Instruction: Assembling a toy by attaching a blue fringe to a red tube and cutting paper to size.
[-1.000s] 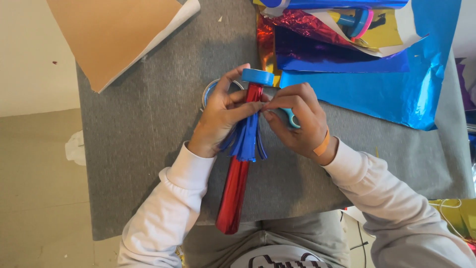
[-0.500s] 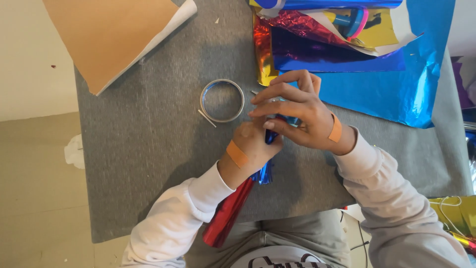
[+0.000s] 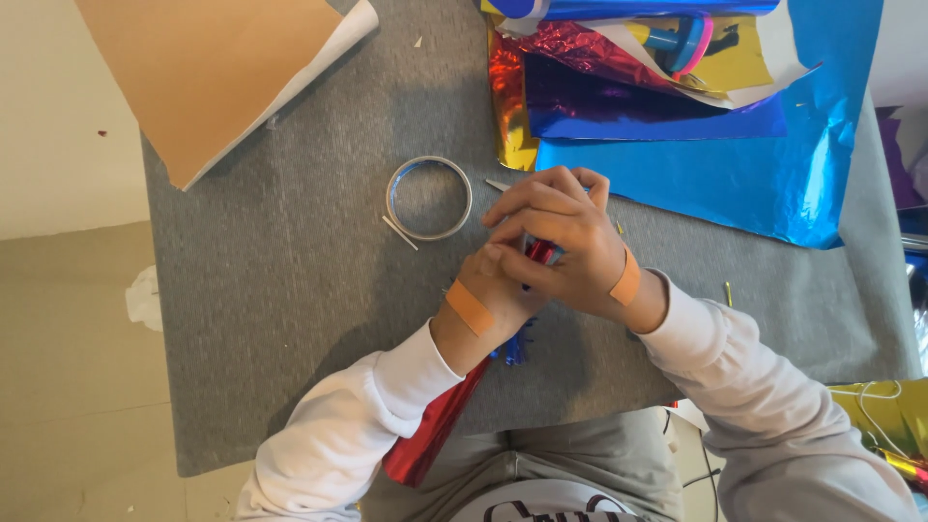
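Both hands (image 3: 541, 256) grip red foil roll (image 3: 430, 435), slanting toward lap

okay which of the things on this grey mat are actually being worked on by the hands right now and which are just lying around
In use:
left hand and right hand, both wrapped around the red foil roll
blue foil fringe on that roll

Lying about:
tape ring
brown card sheet
blue foil sheet
pile of coloured foil
grey mat

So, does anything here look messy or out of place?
A crumpled white scrap lies on the floor beside the grey mat, and tiny offcuts dot the mat near the tape ring. Both hands wear plasters.
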